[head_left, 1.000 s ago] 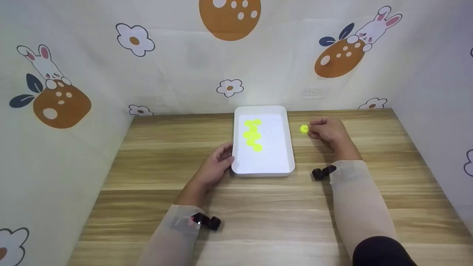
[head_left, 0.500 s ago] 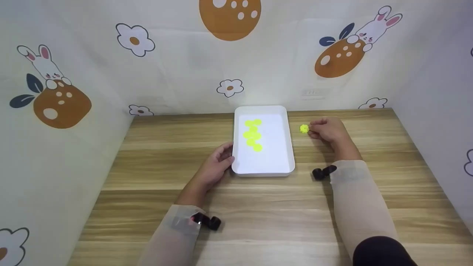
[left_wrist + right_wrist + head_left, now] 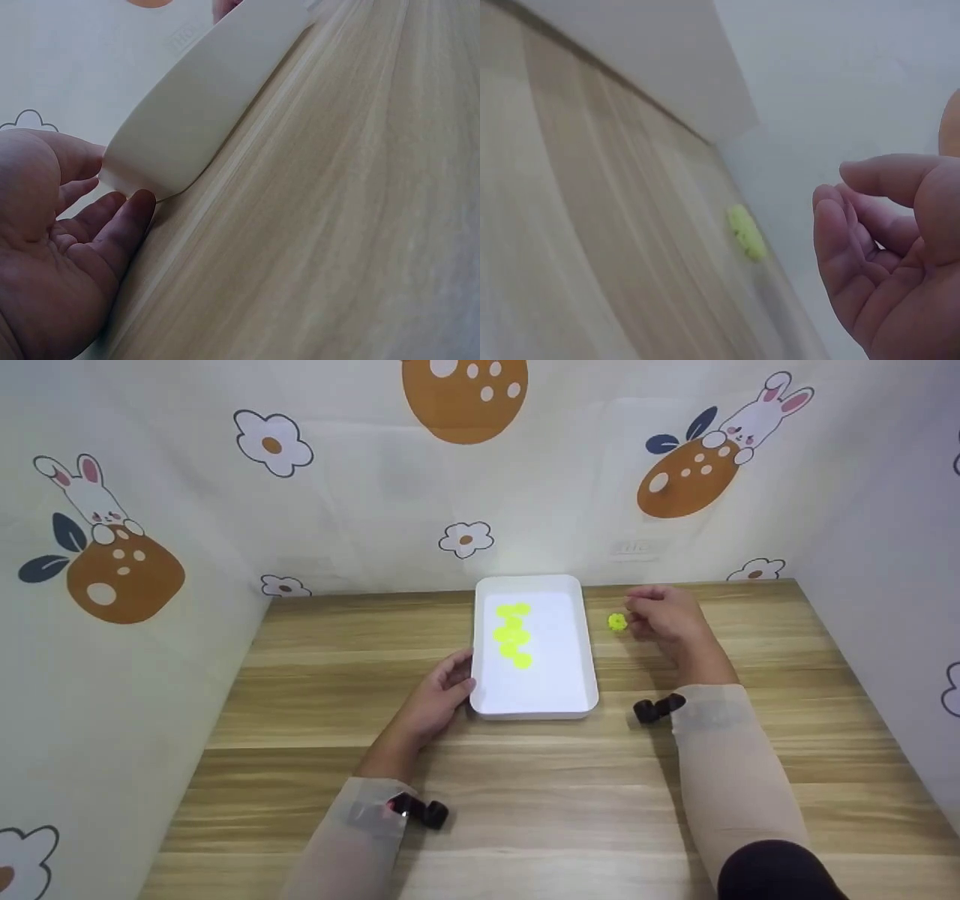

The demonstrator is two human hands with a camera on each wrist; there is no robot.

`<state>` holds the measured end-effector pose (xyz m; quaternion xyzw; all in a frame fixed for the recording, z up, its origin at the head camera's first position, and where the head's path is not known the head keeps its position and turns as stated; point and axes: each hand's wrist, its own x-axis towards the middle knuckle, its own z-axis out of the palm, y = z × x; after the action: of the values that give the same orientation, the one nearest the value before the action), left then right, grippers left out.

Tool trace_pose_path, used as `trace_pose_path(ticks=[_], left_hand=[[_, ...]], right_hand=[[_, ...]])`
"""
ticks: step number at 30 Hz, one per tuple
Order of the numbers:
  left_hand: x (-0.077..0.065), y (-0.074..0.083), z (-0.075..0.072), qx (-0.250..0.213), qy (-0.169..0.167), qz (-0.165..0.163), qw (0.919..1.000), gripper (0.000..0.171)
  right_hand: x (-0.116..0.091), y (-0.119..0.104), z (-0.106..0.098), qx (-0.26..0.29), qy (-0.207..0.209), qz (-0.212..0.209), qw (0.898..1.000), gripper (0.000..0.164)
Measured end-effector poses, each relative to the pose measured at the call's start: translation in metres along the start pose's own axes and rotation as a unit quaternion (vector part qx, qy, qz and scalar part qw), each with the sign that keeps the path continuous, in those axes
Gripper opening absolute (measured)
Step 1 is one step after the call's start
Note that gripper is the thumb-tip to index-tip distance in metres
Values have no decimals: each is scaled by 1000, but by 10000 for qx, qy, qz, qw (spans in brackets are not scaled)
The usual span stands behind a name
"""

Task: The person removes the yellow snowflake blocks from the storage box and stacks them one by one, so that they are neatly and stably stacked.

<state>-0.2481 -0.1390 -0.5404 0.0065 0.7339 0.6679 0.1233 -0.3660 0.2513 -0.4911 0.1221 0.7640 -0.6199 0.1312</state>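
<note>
A white rectangular tray lies on the table with several bright yellow flower-shaped pieces inside, mostly along its left half. My left hand touches the tray's left side; in the left wrist view its fingertips rest against the wall without wrapping over it. To the right of the tray, one more yellow flower-shaped piece sits on the wood, a small dark spot at its middle. Beside that piece is my right hand, its fingers loosely bent. The right wrist view shows a gap between those fingers and the piece.
The wooden table runs up to a patterned cloth wall behind the tray, with similar cloth on both sides. Black wrist cameras stick out from the sleeves.
My right hand has let go of the yellow flower-shaped piece; its thumb and fingers have parted and risen slightly. The piece, the tray and my left hand stay in place.
</note>
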Motion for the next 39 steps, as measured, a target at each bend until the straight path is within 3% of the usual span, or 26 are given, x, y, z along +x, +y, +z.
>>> trace_pose_path(ticks=[6,15,23,31,39], left_hand=[[-1,1,1,23,37,6,10000,59],[0,1,-1,64,-68,-34,10000,58],[0,1,0,1,-24,-112,9999,59],[0,1,-2,17,-24,-134,9999,59],[0,2,-1,100,39,-161,9998,58]], right_hand=[[-9,-14,14,-39,-334,-328,9989,42],[-22,-32,53,603,-850,-991,9896,28],[-19,-48,84,1229,-1324,-652,9814,21],[4,-66,117,1080,-1594,-207,9811,25],[28,-66,138,689,-1519,-49,9860,43]])
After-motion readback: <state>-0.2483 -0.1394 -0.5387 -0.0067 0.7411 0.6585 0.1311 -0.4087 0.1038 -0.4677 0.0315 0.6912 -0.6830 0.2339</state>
